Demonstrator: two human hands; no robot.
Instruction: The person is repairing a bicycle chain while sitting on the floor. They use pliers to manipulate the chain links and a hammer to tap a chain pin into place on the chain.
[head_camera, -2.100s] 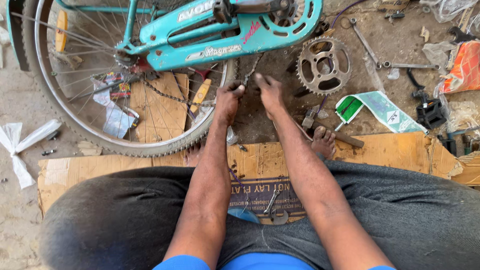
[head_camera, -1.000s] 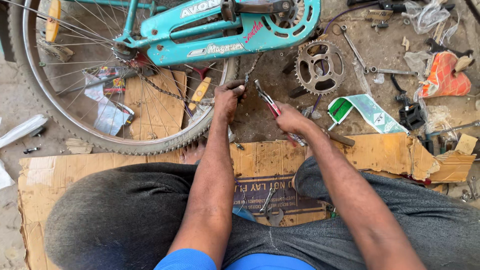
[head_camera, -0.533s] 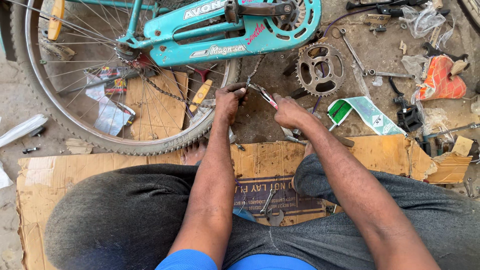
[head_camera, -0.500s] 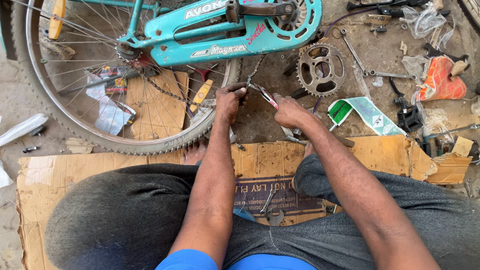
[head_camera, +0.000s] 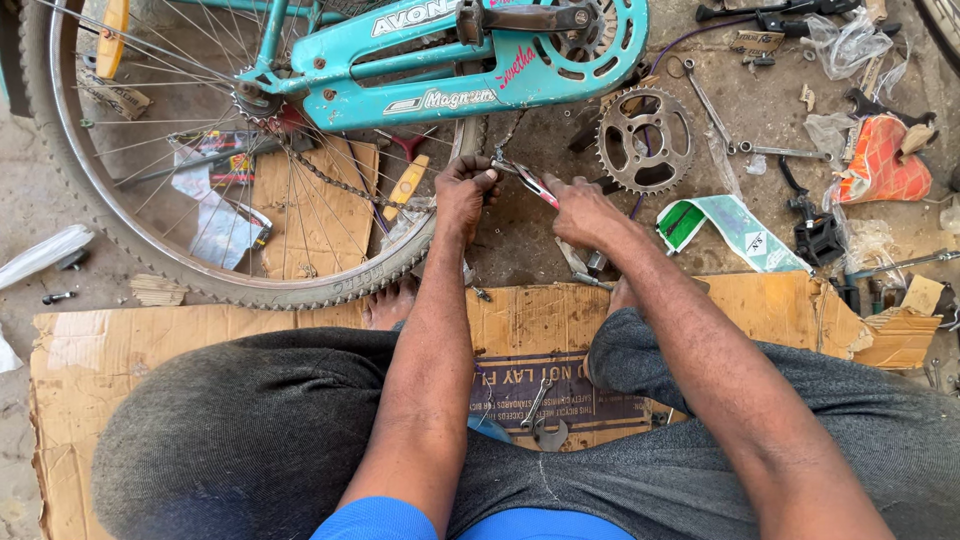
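— Where's the chain?
— Its thin metal links (head_camera: 505, 140) hang beside the knobby tyre (head_camera: 330, 288), pinched in the left hand (head_camera: 465, 187).
— The right hand (head_camera: 580, 208)?
— Clamped on red-handled pliers (head_camera: 532, 181) biting the chain.

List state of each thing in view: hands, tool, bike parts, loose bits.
Left hand: closed on the chain by the tyre.
Right hand: gripping pliers, tips at the chain.
Wheel: mounted, bike lying on its side.
Sprocket: off the bike, flat on the ground.
Spanners: loose on the ground.
Cardboard: spread flat under the person.
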